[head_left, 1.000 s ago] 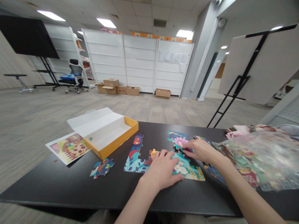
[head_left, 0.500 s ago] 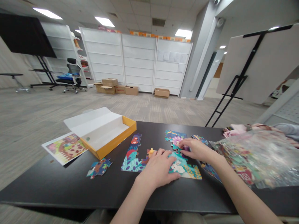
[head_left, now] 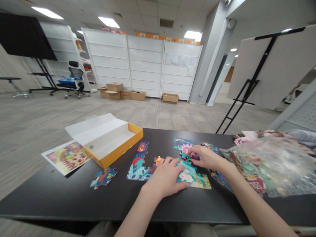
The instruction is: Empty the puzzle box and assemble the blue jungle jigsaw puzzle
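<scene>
A partly joined jigsaw puzzle [head_left: 187, 176] lies on the black table, showing a white rabbit and blue-green leaves. My left hand [head_left: 166, 176] rests palm down over its middle, fingers spread and lying on the pieces. My right hand [head_left: 203, 156] bends its thumb and fingers around a purple puzzle piece [head_left: 194, 159] at the lower edge of the upper right section [head_left: 182, 143]. That piece is mostly covered by the fingers. On the left, a column of joined pieces [head_left: 141, 152] with a red animal runs upward from the bottom strip.
An open yellow box [head_left: 120, 148] stands at the left, beside a picture sheet [head_left: 66, 157]. Loose puzzle pieces [head_left: 103, 177] lie in front of it; others [head_left: 220, 179] lie under my right forearm. A clear plastic bag [head_left: 274, 164] of printed pieces fills the table's right side.
The whole view has shifted slightly, so everything sits a little further left. Both hands keep nearly the same places on the puzzle.
</scene>
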### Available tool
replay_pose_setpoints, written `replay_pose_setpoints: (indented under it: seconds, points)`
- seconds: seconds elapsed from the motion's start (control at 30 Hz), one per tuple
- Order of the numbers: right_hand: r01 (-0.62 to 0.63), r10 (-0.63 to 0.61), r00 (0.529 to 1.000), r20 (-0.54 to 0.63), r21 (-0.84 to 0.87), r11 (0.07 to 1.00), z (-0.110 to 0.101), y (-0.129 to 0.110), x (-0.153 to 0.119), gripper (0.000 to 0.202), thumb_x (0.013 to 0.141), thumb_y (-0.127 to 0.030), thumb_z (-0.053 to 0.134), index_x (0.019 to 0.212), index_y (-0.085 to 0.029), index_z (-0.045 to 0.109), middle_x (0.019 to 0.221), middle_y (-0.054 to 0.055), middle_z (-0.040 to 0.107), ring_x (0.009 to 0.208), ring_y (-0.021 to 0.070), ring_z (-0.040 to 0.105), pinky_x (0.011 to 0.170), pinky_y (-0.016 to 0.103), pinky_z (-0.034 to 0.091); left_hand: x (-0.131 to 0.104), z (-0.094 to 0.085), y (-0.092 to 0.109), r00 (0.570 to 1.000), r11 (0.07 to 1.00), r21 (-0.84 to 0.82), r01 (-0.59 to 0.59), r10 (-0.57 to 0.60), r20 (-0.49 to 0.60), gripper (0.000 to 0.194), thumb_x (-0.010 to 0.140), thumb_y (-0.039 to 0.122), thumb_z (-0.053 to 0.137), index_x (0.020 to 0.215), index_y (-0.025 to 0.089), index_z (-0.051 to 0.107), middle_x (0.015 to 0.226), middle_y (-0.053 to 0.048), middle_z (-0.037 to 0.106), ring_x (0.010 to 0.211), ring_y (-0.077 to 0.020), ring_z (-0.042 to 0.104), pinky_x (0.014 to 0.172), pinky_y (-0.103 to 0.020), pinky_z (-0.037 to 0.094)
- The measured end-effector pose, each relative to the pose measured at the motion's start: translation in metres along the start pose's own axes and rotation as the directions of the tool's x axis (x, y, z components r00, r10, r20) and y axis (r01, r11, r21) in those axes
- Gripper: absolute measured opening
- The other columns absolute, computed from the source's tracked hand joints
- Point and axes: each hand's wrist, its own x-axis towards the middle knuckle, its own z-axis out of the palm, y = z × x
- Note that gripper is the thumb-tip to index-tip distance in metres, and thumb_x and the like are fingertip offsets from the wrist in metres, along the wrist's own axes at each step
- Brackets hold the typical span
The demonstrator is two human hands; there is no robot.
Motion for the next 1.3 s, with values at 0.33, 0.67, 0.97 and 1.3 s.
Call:
replay_pose_setpoints:
  seconds: [0.33, 0.67, 0.97, 1.3]
  points:
    - [-0.019, 0.019, 1.000, -0.008, -0.019, 1.000, 0.003, 0.001, 0.002, 0.018, 0.080, -0.024, 0.064, 0.097, -0.020, 0.070, 0.089, 0.004, 0.072, 0.077, 0.0192, 0.064, 0.071, 0.026, 0.046, 0.000, 0.000, 0.001, 1.000, 1.000, 0.006, -0.006, 0.006, -0.010, 0.048, 0.083, 0.055, 0.069, 0.122, 0.027, 0.063, 0.136, -0.006, 0.058, 0.121, -0.0311, 0.049, 0.105, -0.049, 0.043]
    - [-0.021, 0.023, 0.999, 0.032, -0.036, 0.999, 0.001, 0.003, -0.001, 0.022, 0.079, -0.021, 0.063, 0.098, -0.022, 0.074, 0.085, 0.002, 0.074, 0.073, 0.0176, 0.065, 0.070, 0.026, 0.045, 0.000, 0.000, 0.000, 1.000, 1.000, 0.005, -0.014, 0.014, -0.014, 0.048, 0.084, 0.053, 0.069, 0.123, 0.027, 0.063, 0.135, -0.006, 0.059, 0.120, -0.0311, 0.050, 0.105, -0.049, 0.043]
    - [0.070, -0.074, 0.993, 0.094, 0.046, 0.996, -0.002, 0.005, -0.002, 0.019, 0.086, -0.023, 0.062, 0.094, -0.023, 0.079, 0.110, 0.006, 0.073, 0.093, 0.0203, 0.068, 0.087, 0.030, 0.049, -0.001, -0.001, 0.001, 1.000, 1.000, 0.016, -0.013, 0.013, -0.015, 0.045, 0.084, 0.052, 0.068, 0.121, 0.027, 0.062, 0.133, -0.006, 0.060, 0.120, -0.0308, 0.050, 0.104, -0.049, 0.044]
    - [0.050, -0.055, 0.995, 0.081, 0.063, 0.997, -0.008, -0.001, -0.004, 0.020, 0.090, -0.027, 0.061, 0.096, -0.023, 0.079, 0.105, 0.006, 0.074, 0.093, 0.0200, 0.067, 0.086, 0.028, 0.048, -0.001, -0.001, 0.002, 1.000, 1.000, 0.017, -0.008, 0.008, -0.008, 0.046, 0.086, 0.054, 0.066, 0.124, 0.029, 0.061, 0.135, -0.006, 0.058, 0.122, -0.0314, 0.049, 0.105, -0.049, 0.042]
